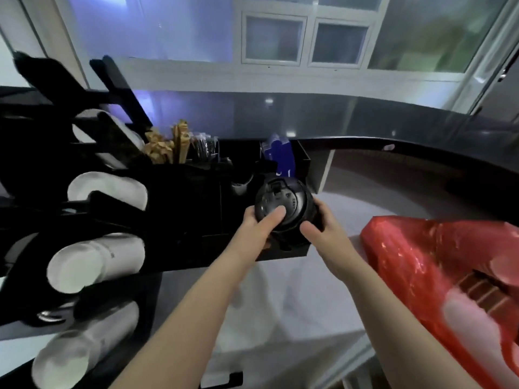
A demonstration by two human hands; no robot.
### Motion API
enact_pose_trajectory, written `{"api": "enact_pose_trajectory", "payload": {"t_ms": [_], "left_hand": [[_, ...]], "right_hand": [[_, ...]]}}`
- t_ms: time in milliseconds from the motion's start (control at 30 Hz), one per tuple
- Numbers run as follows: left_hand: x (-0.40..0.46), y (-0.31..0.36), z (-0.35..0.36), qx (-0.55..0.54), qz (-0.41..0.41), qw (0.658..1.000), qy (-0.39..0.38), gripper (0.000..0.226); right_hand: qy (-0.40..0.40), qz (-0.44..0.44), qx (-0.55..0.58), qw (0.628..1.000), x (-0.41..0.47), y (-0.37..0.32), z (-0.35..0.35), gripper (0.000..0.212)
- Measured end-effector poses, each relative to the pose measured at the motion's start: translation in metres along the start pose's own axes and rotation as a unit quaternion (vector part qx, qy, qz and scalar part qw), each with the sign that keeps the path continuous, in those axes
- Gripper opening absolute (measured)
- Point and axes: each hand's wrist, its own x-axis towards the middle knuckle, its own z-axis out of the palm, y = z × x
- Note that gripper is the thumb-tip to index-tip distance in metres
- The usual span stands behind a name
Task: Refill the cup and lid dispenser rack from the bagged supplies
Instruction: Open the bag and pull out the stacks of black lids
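Hands, left (259, 224) and right (317, 223), curl fingers round one glossy black domed lid stack (283, 203) at matte rack (174, 197); four white cup stacks (92, 259); crinkled red bag (438, 262).

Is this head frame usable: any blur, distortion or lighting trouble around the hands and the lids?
Head view: usable; strong wide-angle bending curves the counter edge; the white cups at left are motion-smeared; the black lids held by the left hand and right hand blend into the dark rack; glare streaks the red bag.
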Motion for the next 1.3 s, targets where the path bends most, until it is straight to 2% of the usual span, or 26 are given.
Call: {"api": "enact_pose_trajectory", "payload": {"t_ms": [100,267,433,567,667,800,900,967,1067,1200,1300], "left_hand": [[0.039,0.005,0.008,0.025,-0.008,1.0,0.002,0.05],[0.073,0.003,0.014,0.062,-0.028,0.997,0.023,0.05],[0.091,0.01,0.01,0.103,-0.032,0.993,0.037,0.06],[0.099,0.014,0.008,0.16,-0.027,0.986,0.03,0.053],[0.101,0.01,0.006,0.193,-0.012,0.981,0.029,0.067],[0.101,0.002,0.005,0.26,0.0,0.965,0.033,0.081],[0.104,-0.004,0.006,0.301,-0.012,0.954,0.008,0.08],[0.106,-0.006,0.008,0.316,-0.017,0.948,0.015,0.074],[0.107,-0.009,0.007,0.38,-0.012,0.923,0.059,0.072],[0.106,-0.009,0.005,0.379,-0.003,0.921,0.092,0.072],[0.11,-0.011,0.005,0.41,-0.007,0.907,0.099,0.073]], "right_hand": [[-0.058,-0.04,-0.064,0.995,0.033,0.012,-0.026,0.078],[-0.057,-0.068,-0.169,0.982,0.073,0.033,-0.041,0.08],[0.015,-0.044,-0.235,0.971,0.086,0.045,-0.037,0.084],[0.057,-0.037,-0.276,0.959,0.082,0.054,-0.028,0.087],[0.074,-0.062,-0.311,0.945,0.079,0.062,-0.022,0.088],[0.095,-0.066,-0.303,0.946,0.074,0.066,-0.016,0.093],[0.121,-0.042,-0.32,0.939,0.067,0.074,-0.015,0.095],[0.11,-0.039,-0.35,0.93,0.064,0.077,-0.016,0.095],[0.083,-0.047,-0.414,0.905,0.065,0.078,-0.017,0.099],[0.023,-0.056,-0.484,0.873,0.062,0.081,-0.017,0.117],[0.012,-0.039,-0.438,0.898,0.056,0.085,-0.018,0.125]]}}
